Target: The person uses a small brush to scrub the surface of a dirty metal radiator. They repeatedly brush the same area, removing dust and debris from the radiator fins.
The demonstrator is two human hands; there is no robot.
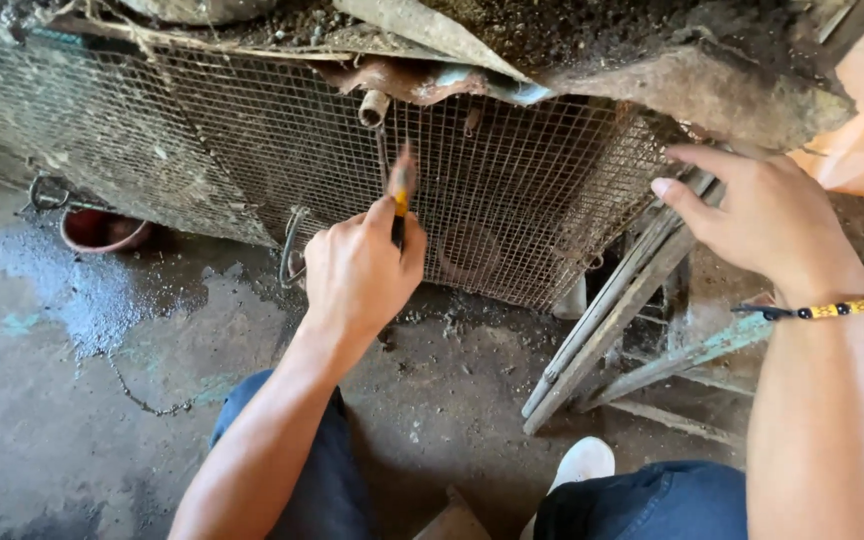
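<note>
The left hand (357,275) is closed in a full fist around a slim tool (402,190) with a yellow and dark handle, its blurred tip raised just above the thumb and close against the wire mesh panel (512,190). The right hand (767,220) holds nothing; its fingers are spread and half open, with the fingertips (664,187) at the mesh's far edge where a leaning grey wooden frame (602,320) meets it. In my judgement the work at the mesh is done well if the tool tip is kept square to the wire, the fist stays low on the handle for control, and the open hand steadies the panel edge so the mesh does not flex away from the tip. The mesh is a fine square grid, rusted and dirt-coated, sagging under a crust of soil and torn sheet above the fist. A bent wire hook (292,255) hangs just beside the fist on the thumb-away side, and a short pipe stub (374,106) sticks out above the tool tip. A red bowl (102,230) sits well off beyond the hook, on stained wet concrete floor (72,400). A beaded bracelet (832,310) circles the right wrist.
</note>
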